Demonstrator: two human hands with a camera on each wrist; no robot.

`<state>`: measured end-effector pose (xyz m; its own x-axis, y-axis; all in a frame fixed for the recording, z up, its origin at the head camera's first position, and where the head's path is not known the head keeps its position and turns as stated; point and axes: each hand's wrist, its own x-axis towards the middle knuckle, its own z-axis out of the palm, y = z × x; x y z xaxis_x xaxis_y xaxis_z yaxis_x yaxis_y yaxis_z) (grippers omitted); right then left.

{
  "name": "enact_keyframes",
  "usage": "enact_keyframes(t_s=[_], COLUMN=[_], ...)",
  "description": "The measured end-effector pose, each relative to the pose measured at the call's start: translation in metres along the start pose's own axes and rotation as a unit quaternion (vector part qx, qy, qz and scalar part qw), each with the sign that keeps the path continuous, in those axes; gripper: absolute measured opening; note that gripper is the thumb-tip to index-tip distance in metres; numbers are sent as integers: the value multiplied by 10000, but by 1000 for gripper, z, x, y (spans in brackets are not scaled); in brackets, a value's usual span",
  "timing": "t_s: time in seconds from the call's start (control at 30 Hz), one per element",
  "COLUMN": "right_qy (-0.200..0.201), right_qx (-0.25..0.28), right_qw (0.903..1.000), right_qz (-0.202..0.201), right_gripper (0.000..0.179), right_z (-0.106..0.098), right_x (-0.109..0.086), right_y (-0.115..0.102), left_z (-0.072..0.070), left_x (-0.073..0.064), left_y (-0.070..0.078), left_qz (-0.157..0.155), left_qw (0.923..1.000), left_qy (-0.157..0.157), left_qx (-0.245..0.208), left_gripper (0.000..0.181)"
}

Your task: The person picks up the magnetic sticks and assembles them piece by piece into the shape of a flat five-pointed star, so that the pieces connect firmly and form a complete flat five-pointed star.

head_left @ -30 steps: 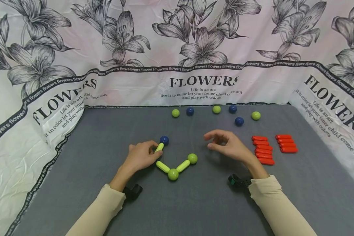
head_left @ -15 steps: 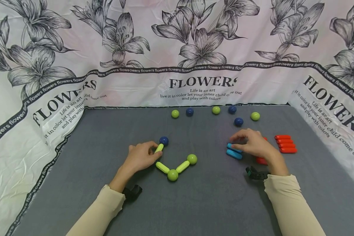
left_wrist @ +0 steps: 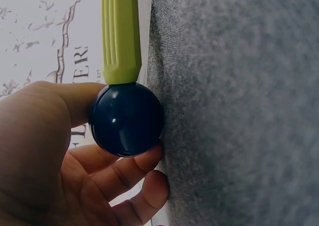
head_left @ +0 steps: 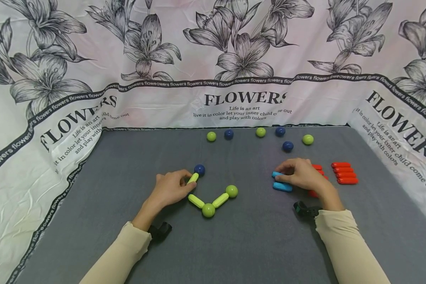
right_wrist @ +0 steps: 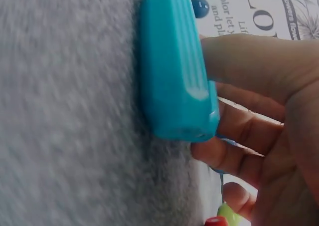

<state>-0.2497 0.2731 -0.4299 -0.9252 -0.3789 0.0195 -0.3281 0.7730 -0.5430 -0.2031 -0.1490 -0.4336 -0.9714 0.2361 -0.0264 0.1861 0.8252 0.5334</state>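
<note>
My left hand (head_left: 172,187) grips a dark blue ball (left_wrist: 127,120) between thumb and fingers; the hand hides it in the head view. A yellow-green rod (head_left: 193,178) runs from it to a second dark blue ball (head_left: 199,170) at the far end. Just right of that hand, two more yellow-green rods form a V, meeting at a green ball (head_left: 208,210), with another green ball (head_left: 232,191) on the right tip. My right hand (head_left: 303,175) pinches the farther of two light-blue rods (head_left: 277,174). The nearer light-blue rod (head_left: 282,187) lies beside it on the cloth.
Red rods (head_left: 346,181) lie stacked side by side at the right, and a second red group (head_left: 317,167) is partly behind the right hand. Several loose green and blue balls (head_left: 288,146) sit along the back edge. Flower-printed fabric (head_left: 245,102) hangs behind the grey cloth (head_left: 234,248).
My right hand has moved right, uncurling from over the table, onto the light-blue rods that it had hidden or held, and now pinches the farther one. My left hand has barely moved.
</note>
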Motion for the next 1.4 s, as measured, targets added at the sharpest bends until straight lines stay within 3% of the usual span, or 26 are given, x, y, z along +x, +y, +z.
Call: enact_keyframes(t_s=[0.23, 0.6, 0.87, 1.13, 1.4], right_qy=[448, 412, 32, -614, -869], right_qx=[525, 1213, 1639, 1561, 1328], right_qw=[9968, 9885, 9820, 9789, 9740], right_qz=[-397, -804, -943, -1162, -1619], right_gripper=[18, 20, 21, 24, 26], right_z=[16, 42, 60, 74, 83], right_x=[7, 23, 44, 75, 89], right_y=[-9, -43, -62, -81, -97], left_z=[2, 3, 1, 0, 0], left_x=[1, 0, -1, 0, 1], left_y=[1, -1, -1, 1, 1], left_qz=[54, 179, 319, 344, 386], left_qw=[10000, 9998, 9995, 9992, 9989], left_qy=[31, 41, -50, -194, -279], left_qx=[19, 35, 22, 47, 42], left_gripper=[35, 33, 29, 27, 26])
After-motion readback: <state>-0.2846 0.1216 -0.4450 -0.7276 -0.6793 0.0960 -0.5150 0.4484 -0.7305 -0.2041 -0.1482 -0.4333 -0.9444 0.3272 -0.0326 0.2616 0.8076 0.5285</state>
